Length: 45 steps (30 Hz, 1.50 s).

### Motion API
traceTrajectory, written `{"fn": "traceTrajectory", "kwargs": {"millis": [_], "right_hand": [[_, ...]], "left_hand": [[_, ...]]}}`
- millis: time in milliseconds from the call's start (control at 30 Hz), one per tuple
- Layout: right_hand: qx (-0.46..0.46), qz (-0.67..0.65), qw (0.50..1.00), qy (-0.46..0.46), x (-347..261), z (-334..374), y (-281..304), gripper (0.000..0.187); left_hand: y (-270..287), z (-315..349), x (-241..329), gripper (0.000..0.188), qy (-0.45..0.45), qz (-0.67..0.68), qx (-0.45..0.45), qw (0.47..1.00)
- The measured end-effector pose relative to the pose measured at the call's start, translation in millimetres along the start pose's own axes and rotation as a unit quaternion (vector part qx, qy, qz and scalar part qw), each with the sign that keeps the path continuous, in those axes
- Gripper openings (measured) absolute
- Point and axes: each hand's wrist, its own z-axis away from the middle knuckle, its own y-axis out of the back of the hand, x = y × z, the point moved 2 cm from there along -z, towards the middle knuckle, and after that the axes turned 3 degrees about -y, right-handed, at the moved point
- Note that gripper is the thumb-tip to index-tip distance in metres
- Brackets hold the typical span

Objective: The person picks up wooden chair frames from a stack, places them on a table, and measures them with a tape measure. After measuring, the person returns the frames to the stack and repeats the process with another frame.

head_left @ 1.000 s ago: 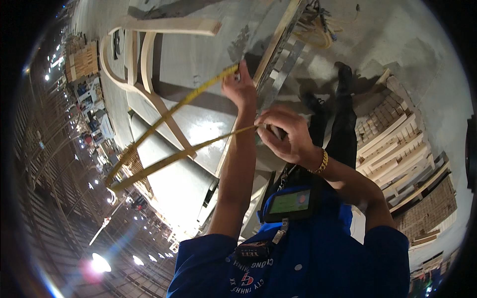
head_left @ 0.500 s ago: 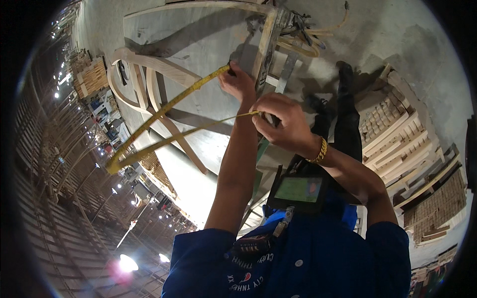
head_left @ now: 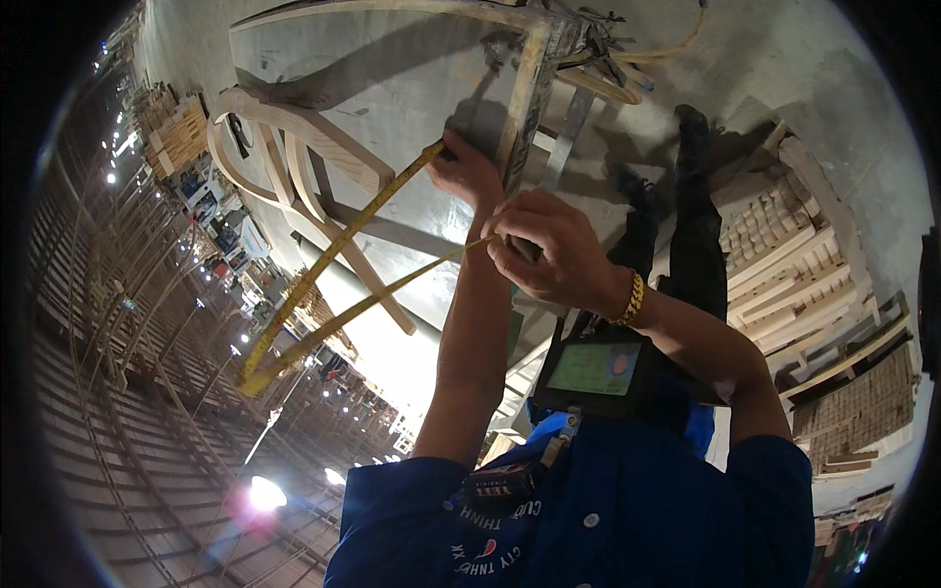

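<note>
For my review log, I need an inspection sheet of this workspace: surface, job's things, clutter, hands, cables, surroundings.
Surface: grey bench, shadowed in places, with a curved wooden frame on it.
Job's things: yellow tape, bent into a long loop.
Clutter: small dark item by the frame, kind unclear.
Hands: left hand and right hand each grip the tape.
Cables: yellowish hoses by the bench's corner.
Surroundings: wood stacks at right; lit lamp at lower left.

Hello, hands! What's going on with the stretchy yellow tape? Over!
Left hand, right hand: both gripping yellow measuring tape. Tape doubled back in a long bend. Curved wooden frame partly behind it in view; whether they touch, can't tell. Over.
</note>
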Motion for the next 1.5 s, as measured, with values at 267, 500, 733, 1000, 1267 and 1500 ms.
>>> {"fn": "traceTrajectory", "kwargs": {"millis": [267,500,733,1000,1267,1500], "right_hand": [[-0.005,-0.011,1.0,-0.004,2.7,-5.8,0.3,0.01],[-0.013,-0.013,0.999,-0.029,3.7,-11.0,1.7,0.01],[-0.021,0.001,0.999,-0.041,6.7,-10.7,4.8,0.01],[-0.022,-0.016,0.999,-0.035,16.6,-22.4,9.0,0.008],[-0.032,-0.042,0.997,-0.048,26.7,-21.7,-1.3,0.009],[-0.046,-0.03,0.998,-0.032,28.5,-25.8,-3.4,0.009]], "left_hand": [[0.0,1.6,3.1,0.027,-0.014,-0.012,-0.001,1.0],[-2.7,-0.8,-0.6,0.025,-0.016,-0.005,-0.002,1.0],[-1.0,5.5,-11.1,0.023,-0.005,-0.018,-0.004,1.0],[-3.5,-0.2,-4.7,0.022,-0.018,-0.006,-0.047,0.999],[-2.0,1.8,-7.5,0.022,-0.007,0.002,-0.039,0.999],[-0.9,1.4,-6.1,0.021,0.03,0.044,-0.057,0.997]]}}
